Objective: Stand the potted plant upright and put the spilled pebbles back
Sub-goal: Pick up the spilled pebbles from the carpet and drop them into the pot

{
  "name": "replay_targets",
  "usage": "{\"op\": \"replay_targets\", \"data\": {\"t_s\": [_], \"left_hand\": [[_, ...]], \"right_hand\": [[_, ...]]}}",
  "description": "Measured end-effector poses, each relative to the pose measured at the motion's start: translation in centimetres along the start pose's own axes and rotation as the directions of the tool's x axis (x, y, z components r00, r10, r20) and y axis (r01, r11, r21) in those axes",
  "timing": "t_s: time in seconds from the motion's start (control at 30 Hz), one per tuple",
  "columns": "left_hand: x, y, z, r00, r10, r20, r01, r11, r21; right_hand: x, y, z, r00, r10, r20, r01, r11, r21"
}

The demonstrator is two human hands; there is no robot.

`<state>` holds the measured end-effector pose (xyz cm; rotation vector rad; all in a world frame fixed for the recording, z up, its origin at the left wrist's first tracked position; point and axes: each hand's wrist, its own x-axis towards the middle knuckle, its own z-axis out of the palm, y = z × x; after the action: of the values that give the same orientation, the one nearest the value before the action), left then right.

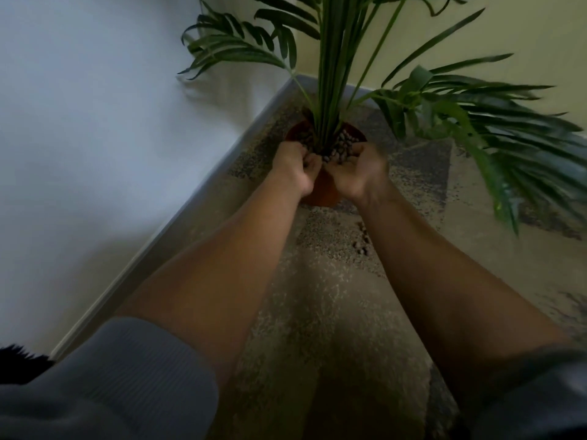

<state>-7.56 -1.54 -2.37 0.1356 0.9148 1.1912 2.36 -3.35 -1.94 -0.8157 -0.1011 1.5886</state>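
left hand curled, right hand cupping pebbles

Just beyond the fingers, the pebbles look like rough, matt brown beads, likely fired clay. The pot below the fingers has a smooth, reddish-brown wall with a faint sheen; plastic or glazed, it cannot be told. The fronds above look smooth and slightly glossy. The carpet nearer than the fingers is a coarse, speckled matt pile. The sleeve is ribbed grey knit cloth. The wall is flat matt paint.
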Motion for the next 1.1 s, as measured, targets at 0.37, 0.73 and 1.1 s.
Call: {"op": "replay_targets", "data": {"t_s": [0.37, 0.73, 1.1], "left_hand": [[2.1, -4.0, -1.0, 0.992, -0.003, 0.129, 0.008, 0.999, -0.032], [3.0, -10.2, -4.2, 0.997, -0.076, -0.009, 0.063, 0.75, 0.658], [4.1, -16.3, -6.4, 0.979, -0.077, 0.189, -0.198, -0.139, 0.97]], "right_hand": [[-0.2, -0.9, -6.1, 0.986, -0.033, -0.164, 0.01, 0.99, -0.139], [-0.5, 1.3, -15.9, 0.8, -0.283, -0.529, -0.222, 0.679, -0.699], [-0.6, 2.1, -20.1, 0.764, -0.492, -0.418, -0.466, 0.027, -0.884]]}}
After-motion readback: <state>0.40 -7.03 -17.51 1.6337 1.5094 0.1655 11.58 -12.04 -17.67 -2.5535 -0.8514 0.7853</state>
